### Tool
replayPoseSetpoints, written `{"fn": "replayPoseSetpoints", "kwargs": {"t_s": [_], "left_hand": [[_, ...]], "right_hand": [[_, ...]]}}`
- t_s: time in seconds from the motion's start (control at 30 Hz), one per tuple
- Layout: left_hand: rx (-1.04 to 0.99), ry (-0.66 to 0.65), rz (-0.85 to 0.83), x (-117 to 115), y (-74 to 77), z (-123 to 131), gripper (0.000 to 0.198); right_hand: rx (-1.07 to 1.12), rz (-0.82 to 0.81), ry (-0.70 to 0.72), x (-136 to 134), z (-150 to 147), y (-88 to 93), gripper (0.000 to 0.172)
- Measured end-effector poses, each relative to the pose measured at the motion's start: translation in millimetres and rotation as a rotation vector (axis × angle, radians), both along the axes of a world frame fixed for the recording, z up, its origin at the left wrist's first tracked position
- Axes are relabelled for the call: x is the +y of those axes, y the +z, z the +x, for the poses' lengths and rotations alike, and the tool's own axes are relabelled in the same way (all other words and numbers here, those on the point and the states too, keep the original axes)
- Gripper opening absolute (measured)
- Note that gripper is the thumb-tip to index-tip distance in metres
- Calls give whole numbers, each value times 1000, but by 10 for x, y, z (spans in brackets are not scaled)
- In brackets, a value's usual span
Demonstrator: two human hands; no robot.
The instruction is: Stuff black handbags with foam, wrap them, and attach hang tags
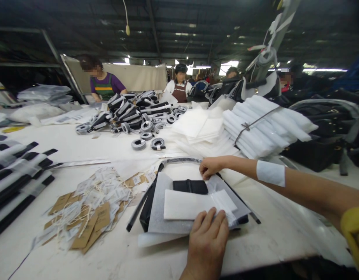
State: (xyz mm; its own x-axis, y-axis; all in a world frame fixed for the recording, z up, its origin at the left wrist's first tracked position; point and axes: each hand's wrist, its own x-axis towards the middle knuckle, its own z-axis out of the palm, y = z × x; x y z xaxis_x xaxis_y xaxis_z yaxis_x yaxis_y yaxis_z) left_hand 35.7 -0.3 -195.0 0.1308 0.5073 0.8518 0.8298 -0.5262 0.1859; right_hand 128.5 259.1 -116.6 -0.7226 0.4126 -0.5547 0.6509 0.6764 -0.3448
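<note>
A black handbag lies on the table in front of me, its handle wrapped in clear film. Over the bag is a translucent foam sheet. A black strap tab shows above a white foam pad on that sheet. My left hand rests with its fingers laid out on the pad's lower edge and some clear plastic. At the right end of the handle, my right hand has its fingers curled closed; whatever they grip is hidden.
Paper tags with strings are heaped at left, beside wrapped black straps. Behind lie coiled straps, loose foam sheets and a tied foam bundle. More black bags stand at right. Several people are across the table.
</note>
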Motion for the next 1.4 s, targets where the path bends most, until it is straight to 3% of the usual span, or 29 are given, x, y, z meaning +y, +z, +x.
{"fn": "replayPoseSetpoints", "kwargs": {"t_s": [0.1, 0.27, 0.33, 0.53, 0.8, 0.9, 1.07, 1.2, 1.33, 1.4], "left_hand": [[24, -2, 1, -5, -8, -9, 32], [65, -28, -34, -10, -35, -32, 33], [79, -40, -38, -12, -39, -46, 31], [144, -104, -57, -28, 5, -112, 34], [156, -105, -68, -51, 24, -116, 33], [138, -94, -49, -57, 8, -102, 33], [146, -110, -74, -66, -32, -91, 32], [112, -93, -33, -58, -73, -79, 30], [99, -76, -28, -43, -94, -69, 29], [89, -64, -11, -34, -98, -64, 28]], "right_hand": [[158, 115, -86, -208, 170, 123, 43], [231, 108, -82, -713, 405, 114, 100], [173, 96, -68, -779, 401, 72, 107], [62, -97, -89, -594, 279, 23, 109], [228, -12, -90, -608, 305, -39, 63], [303, 75, -127, -748, 397, 12, 74], [320, 171, -35, -1015, 536, 39, 114], [209, 176, -113, -951, 456, -10, 116], [168, 85, -136, -734, 336, -68, 121], [211, 32, -160, -657, 315, -120, 115]]}}
